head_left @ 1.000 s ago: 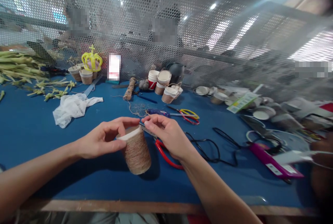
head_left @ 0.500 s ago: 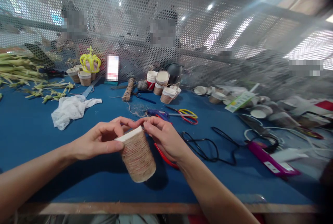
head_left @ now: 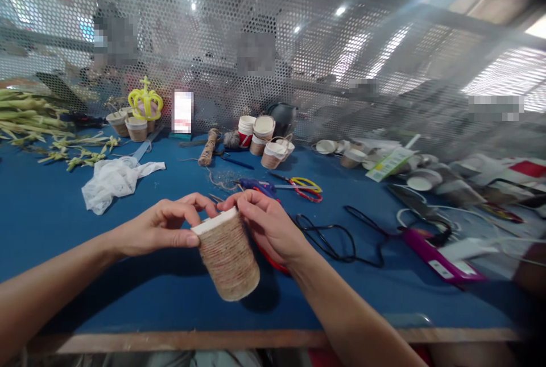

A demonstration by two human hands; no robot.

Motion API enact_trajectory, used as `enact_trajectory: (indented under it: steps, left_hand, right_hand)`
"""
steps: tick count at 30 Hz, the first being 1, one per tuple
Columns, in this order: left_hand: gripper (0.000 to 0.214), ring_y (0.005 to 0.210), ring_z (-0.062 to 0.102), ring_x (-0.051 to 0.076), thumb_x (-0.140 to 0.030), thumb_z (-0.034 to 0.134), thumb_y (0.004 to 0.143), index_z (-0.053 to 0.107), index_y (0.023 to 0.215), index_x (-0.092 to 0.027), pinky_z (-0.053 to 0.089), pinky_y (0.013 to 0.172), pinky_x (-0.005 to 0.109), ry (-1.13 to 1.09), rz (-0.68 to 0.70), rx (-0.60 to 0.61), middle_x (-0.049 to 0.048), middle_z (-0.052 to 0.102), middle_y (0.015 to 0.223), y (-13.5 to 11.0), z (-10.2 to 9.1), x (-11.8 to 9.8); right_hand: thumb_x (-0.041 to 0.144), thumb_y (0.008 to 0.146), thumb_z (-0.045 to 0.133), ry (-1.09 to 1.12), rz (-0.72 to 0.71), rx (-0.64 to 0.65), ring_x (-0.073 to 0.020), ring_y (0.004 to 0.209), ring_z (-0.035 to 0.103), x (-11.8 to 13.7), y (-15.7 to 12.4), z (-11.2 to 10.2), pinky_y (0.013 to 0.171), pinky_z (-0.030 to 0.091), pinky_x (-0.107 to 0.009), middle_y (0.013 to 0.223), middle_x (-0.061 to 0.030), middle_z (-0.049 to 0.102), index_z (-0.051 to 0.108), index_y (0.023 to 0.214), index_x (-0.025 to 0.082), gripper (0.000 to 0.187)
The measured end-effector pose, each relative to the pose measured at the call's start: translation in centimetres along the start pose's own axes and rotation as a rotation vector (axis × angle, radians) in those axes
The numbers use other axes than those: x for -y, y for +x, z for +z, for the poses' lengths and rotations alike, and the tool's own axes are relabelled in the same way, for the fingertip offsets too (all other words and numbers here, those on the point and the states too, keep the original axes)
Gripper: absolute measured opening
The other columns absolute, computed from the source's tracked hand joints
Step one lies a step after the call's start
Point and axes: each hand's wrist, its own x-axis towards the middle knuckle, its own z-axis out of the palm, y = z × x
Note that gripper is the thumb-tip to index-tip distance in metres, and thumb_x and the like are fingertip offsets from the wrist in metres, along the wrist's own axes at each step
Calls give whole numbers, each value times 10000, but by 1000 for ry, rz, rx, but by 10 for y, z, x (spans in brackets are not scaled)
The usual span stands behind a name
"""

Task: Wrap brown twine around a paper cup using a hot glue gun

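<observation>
A cup wrapped in brown twine (head_left: 230,259), with a white band along its rim, is held tilted above the blue table (head_left: 140,299). My left hand (head_left: 160,227) pinches the rim's left side, thumb on the outer face and fingers curled over the edge. At the right end of the rim, my right hand (head_left: 271,225) is closed, its thumb and fingertips pressed together at the edge. The cup's opening faces away, so its inside is hidden. Just beyond the hands lie a blue glue gun (head_left: 258,186) and scissors with red and yellow handles (head_left: 303,186).
A white plastic bag (head_left: 113,182) lies on the left, near green plant stalks (head_left: 29,114). Wrapped cups (head_left: 273,153) and a twine bundle (head_left: 208,148) stand at the back. A black cable (head_left: 333,236) and a purple power strip (head_left: 439,256) occupy the right.
The cup has shifted slightly to the right and turned a little in my hands. Both hands keep their hold at the rim, and the view has shifted slightly.
</observation>
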Motion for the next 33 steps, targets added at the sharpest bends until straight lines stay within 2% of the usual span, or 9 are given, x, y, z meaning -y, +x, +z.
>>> enact_trajectory:
  steps: [5,9,16,21,27,30,33]
  left_hand:
    - [119,1087,473,216,-295,625,787,661,747,-189,345,979,402,-14,4,2,51,545,1022,0,-3,3]
    - [104,1082,469,210,-302,636,778,675,760,-208,342,977,394,-23,-2,-20,42,543,1010,1,-5,5]
    - [94,1079,468,205,-300,646,770,681,773,-212,331,980,384,-93,-2,-42,41,543,1026,1,-8,10]
    - [113,1057,479,209,-298,645,771,665,792,-188,373,925,367,-117,-15,-67,51,545,1028,2,-8,13]
    - [163,1093,475,235,-313,621,784,614,825,-156,359,949,384,-61,-22,-58,75,567,1020,5,-9,13]
    - [192,1116,474,251,-306,659,745,602,843,-151,333,983,401,5,-8,-28,82,579,1036,4,-8,13]
    - [298,1125,481,255,-299,703,692,594,934,-161,319,1000,412,70,-19,-60,88,589,1083,4,-6,13]
  right_hand:
    - [337,717,679,53,-18,51,-126,746,553,0,1,-2,705,397,-262,766,-7,620,582,679,178,190]
    - [316,705,695,99,-24,80,-122,745,541,2,0,-4,686,394,-255,784,-5,606,577,666,172,191]
    - [294,670,729,100,-28,65,-103,695,520,1,0,-6,639,378,-237,793,7,601,528,612,176,239]
    - [273,664,736,86,-70,56,-101,701,510,0,3,-8,638,370,-230,743,21,580,524,603,179,239]
    - [277,706,700,-67,-105,58,-98,683,485,1,4,-12,640,366,-242,761,11,571,538,624,176,208]
    - [280,736,667,-200,-147,87,-109,697,481,3,4,-12,666,372,-256,748,7,559,540,644,178,187]
    - [276,758,632,-340,-194,102,-116,699,475,5,4,-12,686,378,-267,726,5,541,534,657,174,174]
